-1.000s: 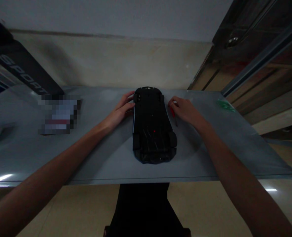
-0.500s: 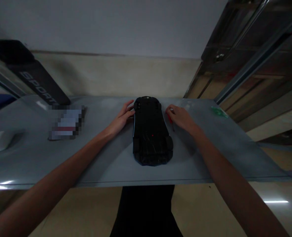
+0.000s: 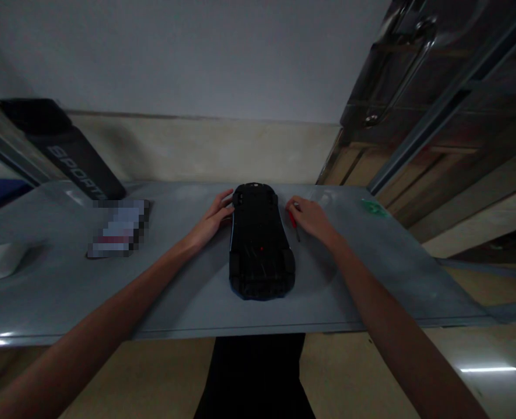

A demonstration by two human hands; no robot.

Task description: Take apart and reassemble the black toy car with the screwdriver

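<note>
A black toy car [image 3: 260, 233] lies upside down on the grey table [image 3: 188, 314], its underside and wheels facing up. Near its far left side is my left hand [image 3: 212, 218], fingers stretched out and apart, the fingertips at the car's edge. On the other side, my right hand [image 3: 309, 216] is closed around a small screwdriver [image 3: 293, 220] with a red handle. The screwdriver's thin shaft points down toward the table, to the right of the car and apart from it. Part of the handle is hidden by my fingers.
A dark box marked SPORT [image 3: 77, 163] leans at the back left, beside a blurred-out flat rectangular thing [image 3: 120, 228]. A white object [image 3: 0, 262] sits at the left edge. Some green plastic [image 3: 375, 208] lies at the right. A wall rises behind the table.
The whole view has shifted slightly, so the scene sits a little lower. Both hands hold nearly the same places beside the car, and the screwdriver stays in my right hand.
</note>
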